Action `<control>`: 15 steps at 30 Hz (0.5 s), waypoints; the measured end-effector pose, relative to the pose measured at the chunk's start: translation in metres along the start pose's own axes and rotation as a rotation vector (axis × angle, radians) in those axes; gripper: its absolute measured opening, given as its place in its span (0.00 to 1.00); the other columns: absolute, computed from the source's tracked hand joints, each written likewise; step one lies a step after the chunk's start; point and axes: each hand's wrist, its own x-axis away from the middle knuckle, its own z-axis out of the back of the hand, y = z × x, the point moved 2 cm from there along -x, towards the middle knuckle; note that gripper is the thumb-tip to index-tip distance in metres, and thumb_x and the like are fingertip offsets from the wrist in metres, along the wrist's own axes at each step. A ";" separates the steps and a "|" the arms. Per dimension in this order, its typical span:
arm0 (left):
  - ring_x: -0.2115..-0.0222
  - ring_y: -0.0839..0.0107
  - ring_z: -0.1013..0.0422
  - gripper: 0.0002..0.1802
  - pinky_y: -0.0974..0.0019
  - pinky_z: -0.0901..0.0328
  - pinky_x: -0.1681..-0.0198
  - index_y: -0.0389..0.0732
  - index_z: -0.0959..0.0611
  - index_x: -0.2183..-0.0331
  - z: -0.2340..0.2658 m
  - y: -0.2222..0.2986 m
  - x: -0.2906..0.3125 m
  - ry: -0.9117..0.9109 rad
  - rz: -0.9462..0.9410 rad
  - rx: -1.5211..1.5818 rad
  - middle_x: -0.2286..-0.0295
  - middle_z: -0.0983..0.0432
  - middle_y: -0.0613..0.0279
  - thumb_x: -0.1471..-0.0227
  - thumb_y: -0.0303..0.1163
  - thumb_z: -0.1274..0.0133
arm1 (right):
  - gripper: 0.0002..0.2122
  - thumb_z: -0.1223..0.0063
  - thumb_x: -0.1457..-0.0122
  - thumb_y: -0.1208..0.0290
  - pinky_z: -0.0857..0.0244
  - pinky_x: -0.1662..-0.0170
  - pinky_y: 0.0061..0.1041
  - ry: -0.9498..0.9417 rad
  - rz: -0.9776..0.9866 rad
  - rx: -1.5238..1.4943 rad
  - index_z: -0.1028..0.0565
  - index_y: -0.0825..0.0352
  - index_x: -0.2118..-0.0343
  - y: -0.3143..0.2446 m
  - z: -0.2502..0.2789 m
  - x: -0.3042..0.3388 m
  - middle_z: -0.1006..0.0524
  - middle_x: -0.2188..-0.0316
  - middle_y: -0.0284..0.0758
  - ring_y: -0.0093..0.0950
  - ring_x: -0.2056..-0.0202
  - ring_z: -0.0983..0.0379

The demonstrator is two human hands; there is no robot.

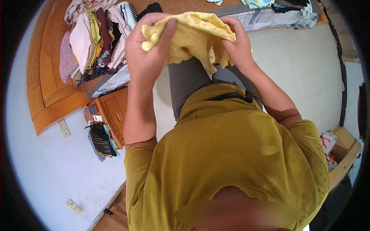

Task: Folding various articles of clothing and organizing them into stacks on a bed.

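A pale yellow cloth garment (pixel 192 34) is stretched between my two hands, up in front of my legs. My left hand (pixel 148 46) grips its left end, the thumb pressed over the bunched fabric. At the opposite end, my right hand (pixel 239 44) pinches the edge between thumb and fingers. The upper edge runs taut from hand to hand, and the rest sags below in loose folds. What kind of garment it is, I cannot tell.
Folded clothes (pixel 92 42) lie piled on the bed beside a carved wooden headboard (pixel 50 73). A wooden nightstand (pixel 115 111) stands near it, with more clothes (pixel 102 140) beside it. More cloth (pixel 293 5) lies at the far right. An open cardboard box (pixel 343 142) sits at the right.
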 end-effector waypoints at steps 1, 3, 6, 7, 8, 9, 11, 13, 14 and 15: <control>0.74 0.85 0.36 0.07 0.81 0.40 0.70 0.37 0.22 0.70 0.002 0.001 0.000 0.000 0.001 0.001 0.76 0.29 0.72 0.51 0.31 0.45 | 0.21 0.55 0.56 0.87 0.39 0.54 0.23 0.000 0.000 0.001 0.35 0.66 0.56 0.006 0.001 0.003 0.30 0.62 0.36 0.27 0.59 0.31; 0.74 0.85 0.36 0.08 0.81 0.40 0.70 0.37 0.22 0.70 0.012 0.004 -0.001 0.062 -0.061 -0.022 0.76 0.29 0.72 0.51 0.31 0.45 | 0.18 0.54 0.54 0.85 0.39 0.55 0.21 0.034 -0.172 -0.074 0.34 0.67 0.57 0.021 0.006 0.010 0.29 0.64 0.33 0.23 0.60 0.32; 0.74 0.85 0.36 0.09 0.81 0.40 0.70 0.37 0.21 0.69 0.028 0.006 -0.003 0.103 -0.045 -0.036 0.75 0.28 0.71 0.51 0.32 0.44 | 0.15 0.54 0.51 0.82 0.39 0.57 0.19 -0.027 -0.206 0.002 0.32 0.67 0.58 0.037 0.022 0.019 0.27 0.66 0.32 0.19 0.62 0.32; 0.74 0.85 0.35 0.09 0.81 0.40 0.69 0.37 0.21 0.69 0.031 0.008 -0.003 0.132 -0.037 -0.027 0.75 0.28 0.71 0.51 0.32 0.44 | 0.14 0.54 0.49 0.81 0.39 0.58 0.18 -0.063 -0.279 0.019 0.32 0.67 0.58 0.042 0.026 0.022 0.27 0.67 0.32 0.19 0.63 0.32; 0.73 0.84 0.35 0.10 0.81 0.40 0.69 0.36 0.21 0.69 0.036 0.009 -0.005 0.138 -0.024 -0.051 0.75 0.28 0.71 0.51 0.33 0.44 | 0.14 0.53 0.49 0.79 0.38 0.59 0.18 -0.091 -0.291 0.022 0.30 0.65 0.57 0.047 0.031 0.022 0.26 0.68 0.31 0.19 0.64 0.31; 0.73 0.84 0.35 0.10 0.81 0.40 0.69 0.36 0.21 0.69 0.041 0.010 -0.007 0.141 -0.025 -0.051 0.75 0.28 0.71 0.51 0.33 0.44 | 0.14 0.53 0.49 0.79 0.38 0.59 0.18 -0.093 -0.289 0.022 0.30 0.65 0.57 0.050 0.040 0.020 0.26 0.68 0.31 0.19 0.64 0.31; 0.73 0.84 0.35 0.12 0.80 0.40 0.68 0.35 0.21 0.68 0.054 0.009 -0.019 0.148 -0.001 -0.172 0.74 0.27 0.70 0.52 0.35 0.44 | 0.13 0.50 0.50 0.78 0.38 0.59 0.18 -0.199 -0.307 0.062 0.27 0.65 0.59 0.056 0.057 0.013 0.25 0.69 0.30 0.18 0.64 0.31; 0.71 0.81 0.33 0.13 0.79 0.39 0.66 0.35 0.21 0.68 0.076 0.002 -0.044 0.102 0.004 -0.226 0.73 0.26 0.68 0.52 0.35 0.44 | 0.14 0.50 0.49 0.75 0.38 0.58 0.20 -0.142 -0.297 0.300 0.27 0.65 0.57 0.036 0.081 -0.014 0.25 0.65 0.29 0.20 0.62 0.31; 0.70 0.78 0.31 0.15 0.77 0.38 0.64 0.35 0.21 0.66 0.093 -0.003 -0.058 0.099 0.020 -0.217 0.71 0.26 0.65 0.53 0.36 0.43 | 0.17 0.52 0.49 0.75 0.39 0.55 0.21 -0.130 -0.220 0.449 0.29 0.66 0.54 0.024 0.098 -0.036 0.26 0.61 0.28 0.22 0.60 0.31; 0.68 0.76 0.30 0.17 0.75 0.37 0.63 0.35 0.21 0.64 0.104 -0.003 -0.071 0.084 0.030 -0.200 0.68 0.25 0.62 0.53 0.37 0.42 | 0.18 0.52 0.50 0.73 0.39 0.54 0.22 -0.162 0.154 1.196 0.30 0.67 0.53 0.028 0.131 -0.057 0.27 0.58 0.31 0.23 0.60 0.30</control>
